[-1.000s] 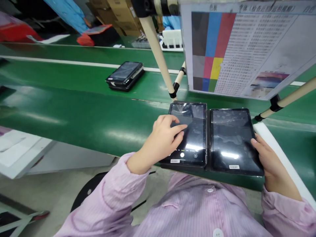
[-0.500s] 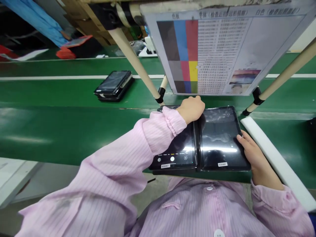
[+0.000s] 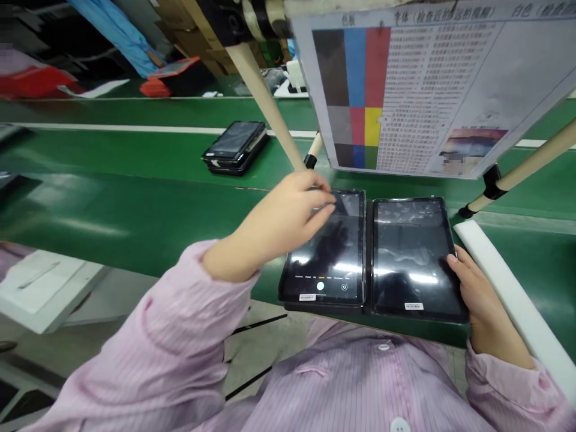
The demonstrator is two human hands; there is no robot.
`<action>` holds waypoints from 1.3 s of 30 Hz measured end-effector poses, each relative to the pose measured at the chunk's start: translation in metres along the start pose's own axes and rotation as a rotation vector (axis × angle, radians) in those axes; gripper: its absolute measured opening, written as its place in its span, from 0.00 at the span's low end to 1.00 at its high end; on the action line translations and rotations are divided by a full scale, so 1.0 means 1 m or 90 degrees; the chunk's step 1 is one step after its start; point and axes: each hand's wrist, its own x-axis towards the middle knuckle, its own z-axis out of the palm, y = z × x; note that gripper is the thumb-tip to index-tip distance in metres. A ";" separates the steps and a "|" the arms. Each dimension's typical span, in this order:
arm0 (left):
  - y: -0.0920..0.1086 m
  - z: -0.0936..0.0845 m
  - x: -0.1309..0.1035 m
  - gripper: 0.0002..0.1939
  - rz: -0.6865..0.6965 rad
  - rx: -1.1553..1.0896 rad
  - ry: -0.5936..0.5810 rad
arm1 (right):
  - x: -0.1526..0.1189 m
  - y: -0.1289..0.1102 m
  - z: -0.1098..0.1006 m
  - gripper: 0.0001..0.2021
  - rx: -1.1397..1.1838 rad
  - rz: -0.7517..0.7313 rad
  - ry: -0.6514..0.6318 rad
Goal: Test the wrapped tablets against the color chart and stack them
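Two black tablets lie side by side at the bench's near edge. The left tablet (image 3: 330, 252) shows a lit camera screen with a white shutter button and has a small white label at its lower edge. Over its upper left part is my left hand (image 3: 288, 213), palm down, with the fingers loosely bent and apart and nothing visible in them. Whether the fingertips touch the glass I cannot tell. My right hand (image 3: 483, 294) grips the right edge of the right tablet (image 3: 414, 258), thumb on the front. That tablet's screen is dark, with a white label near the bottom.
A chart board (image 3: 405, 96) with colour blocks and printed text leans above the tablets on a pipe frame (image 3: 265, 102). A stack of tablets (image 3: 236, 147) sits on the green bench to the left. A long white foam strip (image 3: 517, 294) lies at the right.
My left hand has moved left and nearer to me, from the tablets' top edges to over the left tablet. My right hand keeps its hold. The view has shifted to the left.
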 end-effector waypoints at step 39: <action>-0.004 0.027 0.067 0.28 0.131 0.113 -0.203 | 0.006 -0.092 0.120 0.34 -0.135 -0.047 -0.233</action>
